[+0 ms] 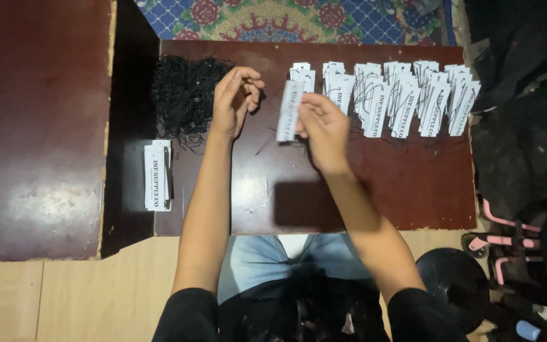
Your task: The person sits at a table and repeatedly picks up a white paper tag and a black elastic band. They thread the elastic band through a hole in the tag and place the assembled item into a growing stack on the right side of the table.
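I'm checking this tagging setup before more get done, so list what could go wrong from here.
1. The pile of black strings is a loose tangle; the left hand pulling one out may drag others along.
2. The finished tags lie overlapped in a row with their strings trailing, so they could snag each other.
3. The right hand holds a white tag only by its edge; it might slip.

table [413, 190] centre of frame | heap of cords [182, 95] on its upper left | stack of tags [157, 176] lower left, below the heap | rows of tags [400, 95] along upper right edge | left hand [235, 98] just right of heap | right hand [324, 126] centre, holding single tag [289, 111] between the hands
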